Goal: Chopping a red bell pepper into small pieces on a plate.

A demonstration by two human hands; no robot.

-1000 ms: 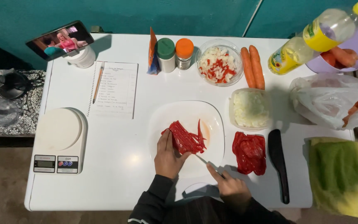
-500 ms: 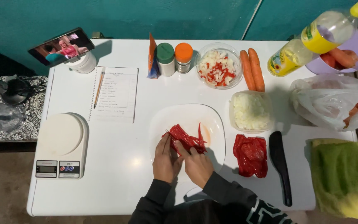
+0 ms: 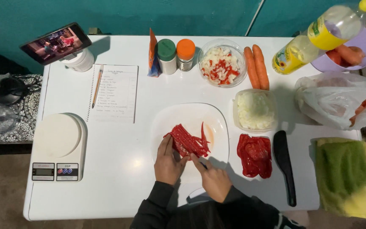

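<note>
A pile of red pepper strips lies on a white plate at the table's front middle. My left hand presses down on the near left end of the strips with curled fingers. My right hand sits just right of it, closed around a small knife. Only a short dark part of the knife shows, pointing at the strips. Flat red pepper pieces lie on the table right of the plate.
A black utensil and a green-yellow cloth lie right. Behind are a tub of chopped onion, glass bowl, carrots, oil bottle, plastic bag and two jars. Scale, notepad and phone stand left.
My right hand came in from the lower right with the knife to the pepper strips beside my left hand. The strips look gathered into a tighter pile.
</note>
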